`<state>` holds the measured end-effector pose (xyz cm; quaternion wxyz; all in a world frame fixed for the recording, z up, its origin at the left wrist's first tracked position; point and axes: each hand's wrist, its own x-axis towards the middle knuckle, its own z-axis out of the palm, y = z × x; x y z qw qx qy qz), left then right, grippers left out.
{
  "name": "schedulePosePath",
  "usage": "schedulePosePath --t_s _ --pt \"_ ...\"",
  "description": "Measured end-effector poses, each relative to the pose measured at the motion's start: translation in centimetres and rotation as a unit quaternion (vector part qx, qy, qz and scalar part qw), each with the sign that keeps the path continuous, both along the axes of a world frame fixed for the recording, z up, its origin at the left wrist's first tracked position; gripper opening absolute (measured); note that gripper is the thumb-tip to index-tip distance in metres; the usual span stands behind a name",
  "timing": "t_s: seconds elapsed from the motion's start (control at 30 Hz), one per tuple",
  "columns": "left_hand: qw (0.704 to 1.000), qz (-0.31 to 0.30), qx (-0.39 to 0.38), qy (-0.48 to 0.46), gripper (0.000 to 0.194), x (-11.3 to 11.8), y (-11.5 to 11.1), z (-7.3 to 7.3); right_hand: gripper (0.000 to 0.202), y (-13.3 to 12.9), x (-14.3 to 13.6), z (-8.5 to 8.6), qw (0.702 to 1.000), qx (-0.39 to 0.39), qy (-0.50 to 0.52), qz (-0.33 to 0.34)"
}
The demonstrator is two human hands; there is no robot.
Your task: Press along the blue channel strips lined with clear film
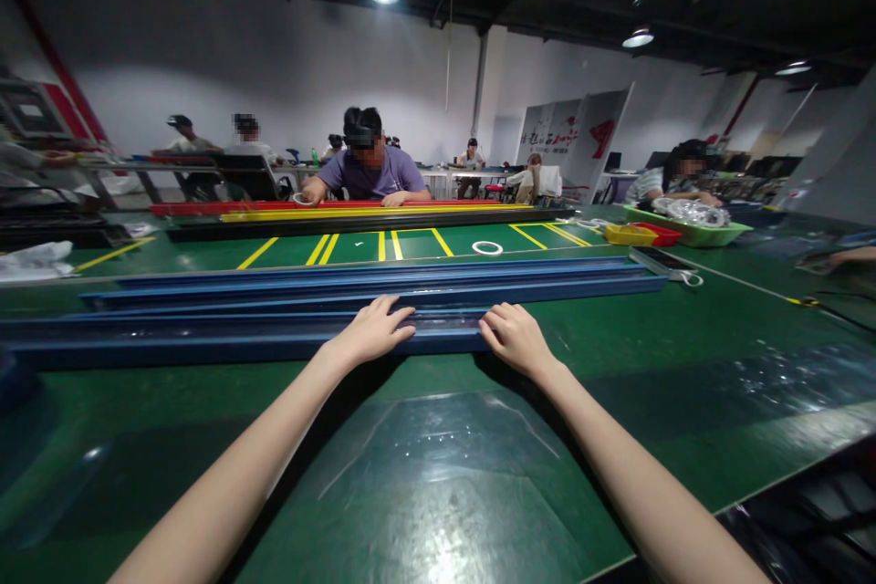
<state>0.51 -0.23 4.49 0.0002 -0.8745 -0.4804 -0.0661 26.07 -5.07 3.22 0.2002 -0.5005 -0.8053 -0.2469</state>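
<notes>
Left hand [376, 330] on blue channel [205, 343], right hand [515, 336] at end, green tabletop [616, 338] rightward

A green table [684, 328] bears long blue channels [239, 348].

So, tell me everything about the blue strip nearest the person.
The blue strip is long and straight, perhaps plastic, with raised edges and a trough that glints in places. It lies on the green table, in front of other blue strips, and runs out of view at the left. The left hand rests on it; the right hand touches its right end.
</notes>
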Motion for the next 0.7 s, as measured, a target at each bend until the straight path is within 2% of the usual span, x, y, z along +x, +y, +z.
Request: schedulePosePath --t_s 0.17,0.3,0.37,0.43,0.53,0.63,0.7 --pt "0.995 -0.046 0.087 -0.023 0.034 0.6 -0.6 0.7 0.026 -0.6 -2.0 -0.5 0.997 -0.030 0.003 0.068" --pt "0.991 -0.076 0.095 -0.049 0.037 1.9 -1.1 0.4 0.031 -0.9 -3.0 -0.8 0.987 -0.050 0.008 0.155" --pt "0.992 -0.075 0.092 -0.045 0.040 2.1 -1.1 -0.1 0.034 -0.8 -2.7 -0.7 0.984 -0.048 0.013 0.173" --pt "0.995 -0.061 0.076 -0.030 0.043 1.9 -0.9 -0.5 0.032 -0.6 -2.0 -0.4 0.986 -0.035 0.020 0.160" --pt "0.999 -0.042 0.031 -0.007 0.047 1.3 -0.5 -1.0 0.028 -0.2 -0.8 0.1 0.995 -0.014 0.022 0.094" --pt "0.999 -0.034 0.000 0.003 0.048 0.5 -0.1 -0.9 0.032 0.0 -0.2 0.2 0.999 -0.014 0.009 0.033" --pt "1.000 -0.023 -0.004 0.006 0.047 0.1 0.1 -0.6 0.033 -0.1 -0.5 0.0 0.999 -0.021 0.003 0.028"
